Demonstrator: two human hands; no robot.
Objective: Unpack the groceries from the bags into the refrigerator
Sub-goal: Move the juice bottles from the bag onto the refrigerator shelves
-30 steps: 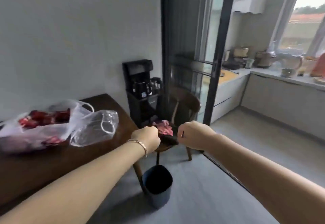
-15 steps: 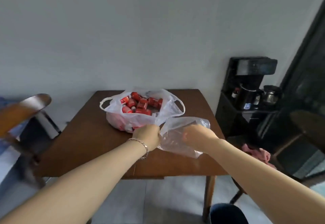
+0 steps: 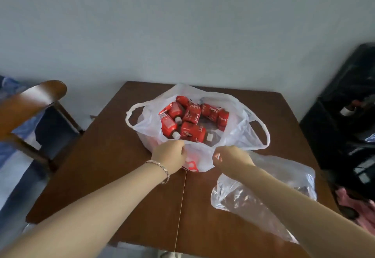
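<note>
A white plastic bag (image 3: pixel 233 128) sits on the brown wooden surface (image 3: pixel 101 166), its mouth spread wide and its 2 loop handles flopped out to either side. Inside the bag lie red juice bottles (image 3: pixel 190 119), heaped on their sides at mixed angles, some with white caps showing. Their exact count cannot be told.

The left hand (image 3: pixel 169 155) is at the near rim of the bag, on its left part, with the fingers (image 3: pixel 181 150) curled tight round a bunch of the white plastic. The right hand (image 3: pixel 231 156) is at the same near rim, just to the right, its fingers (image 3: pixel 218 156) curled in and pinching the plastic edge. A short stretch of rim spans the gap between the 2 hands. The bottles lie just beyond both sets of fingers, inside the bag, and neither hand touches one. A thin bracelet (image 3: pixel 160 168) circles the left wrist.

A clear plastic bag (image 3: pixel 284 188) lies crumpled on the surface to the near right of the white bag, close against it and partly under the right forearm. Far left of the white bag stands a wooden chair (image 3: pixel 30 103), blurred. Far right of it is a black stand (image 3: pixel 345 115), with a pink cloth (image 3: pixel 361 203) lower down beside it.
</note>
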